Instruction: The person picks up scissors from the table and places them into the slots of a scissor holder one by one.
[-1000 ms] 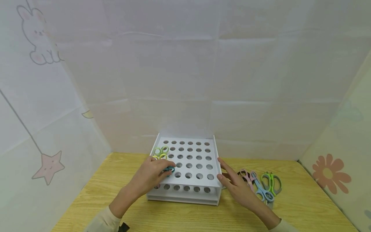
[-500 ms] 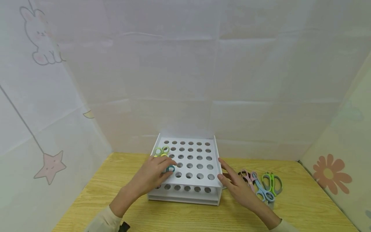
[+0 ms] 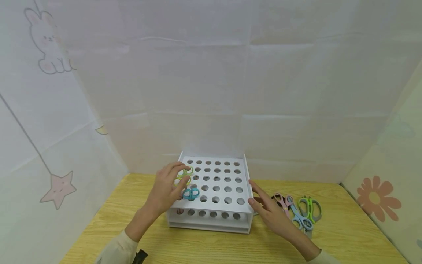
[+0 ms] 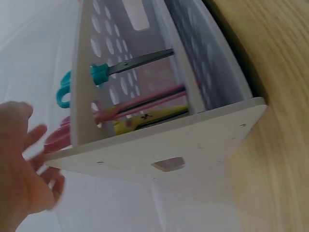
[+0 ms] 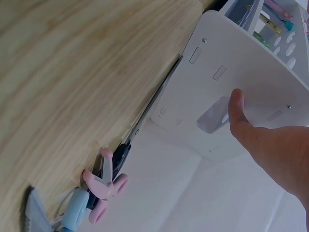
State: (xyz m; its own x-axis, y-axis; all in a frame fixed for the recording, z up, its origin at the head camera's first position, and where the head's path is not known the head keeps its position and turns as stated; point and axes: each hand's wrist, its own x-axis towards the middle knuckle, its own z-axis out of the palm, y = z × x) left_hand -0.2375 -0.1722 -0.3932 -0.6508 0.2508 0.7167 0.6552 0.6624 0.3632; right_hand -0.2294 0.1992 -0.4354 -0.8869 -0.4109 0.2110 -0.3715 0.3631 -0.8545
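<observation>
A white rack (image 3: pixel 221 211) with rows of round holes stands on the table. Teal-handled scissors (image 3: pixel 191 194) hang through a front hole, their blades pointing down inside, as the left wrist view shows. Behind them sit yellow scissors (image 3: pixel 183 180) and light green scissors (image 3: pixel 189 171); pink scissors (image 4: pixel 111 113) show in the left wrist view. My left hand (image 3: pixel 162 191) is over the rack's left side, fingers spread and bent, beside the handles and gripping none of them. My right hand (image 3: pixel 271 217) rests against the rack's right side panel, its thumb (image 5: pixel 237 108) near the oval cut-out.
Right of the rack lie several scissors on the wooden table (image 3: pixel 211 249): pink ones (image 3: pixel 281 202), light blue ones (image 3: pixel 300 217), and green-and-grey ones (image 3: pixel 309 209). White sheets (image 3: pixel 211 91) enclose the back and sides.
My left hand has let go of the teal scissors and moved back and slightly left, toward the yellow and green handles. The right hand stays on the rack's side.
</observation>
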